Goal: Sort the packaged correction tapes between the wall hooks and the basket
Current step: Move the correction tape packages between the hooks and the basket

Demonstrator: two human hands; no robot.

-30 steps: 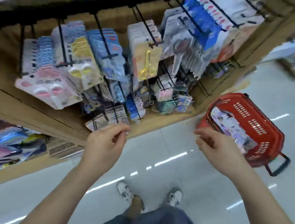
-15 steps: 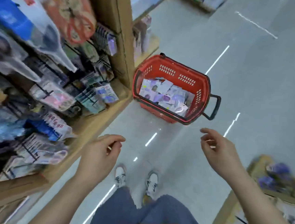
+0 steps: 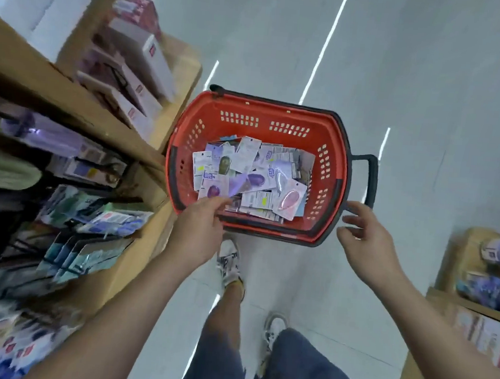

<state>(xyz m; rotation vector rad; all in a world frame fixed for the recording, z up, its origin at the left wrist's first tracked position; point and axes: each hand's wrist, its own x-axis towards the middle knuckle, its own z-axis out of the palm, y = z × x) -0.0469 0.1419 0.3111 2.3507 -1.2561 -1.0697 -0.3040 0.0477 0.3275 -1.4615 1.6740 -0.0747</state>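
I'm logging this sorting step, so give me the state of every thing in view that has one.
basket, upright on the floor, partly filled.
basket handle, swung out sideways, unheld.
correction tape packs, loose jumbled pile inside the basket.
left hand, fingertips at the pile's near edge; hold unclear.
right hand, open, fingers spread, beside the basket's rim, empty.
hook packs, hanging in rows, blurred.
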